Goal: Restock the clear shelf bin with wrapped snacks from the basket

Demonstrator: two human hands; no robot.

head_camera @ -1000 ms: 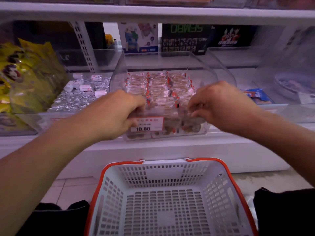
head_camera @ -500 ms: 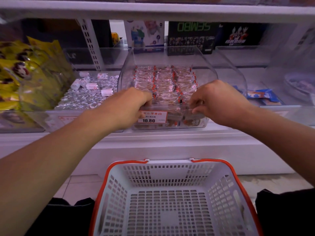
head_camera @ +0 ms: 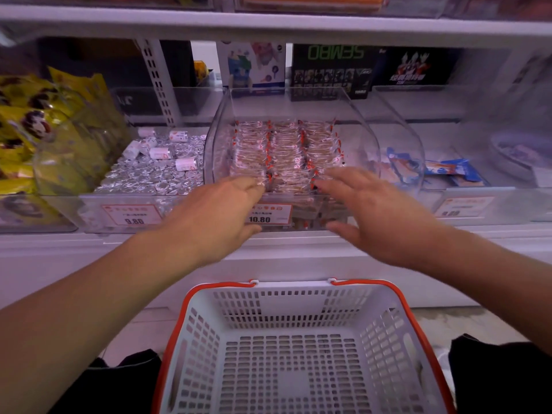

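The clear shelf bin (head_camera: 361, 127) stands in the middle of the shelf, filled with three neat rows of wrapped snacks (head_camera: 283, 153) in clear wrappers with red ends. A price tag reading 10.80 sits on its front. My left hand (head_camera: 218, 216) is at the bin's front left edge, fingers stretched toward the snacks. My right hand (head_camera: 367, 210) hovers at the front right, fingers spread and straight, slightly blurred. Neither hand holds anything. Below, the white basket (head_camera: 385, 330) with an orange rim shows a bare bottom.
A bin of silver-wrapped sweets (head_camera: 149, 171) stands to the left, with yellow snack bags (head_camera: 38, 127) beyond it. To the right is a clear bin holding blue packets (head_camera: 448, 168). Boxed toys (head_camera: 331, 70) line the back of the shelf. An upper shelf (head_camera: 268, 25) overhangs.
Both hands have let go of the bin's front edge and straightened their fingers. The bin sits further back on the shelf than one second ago.
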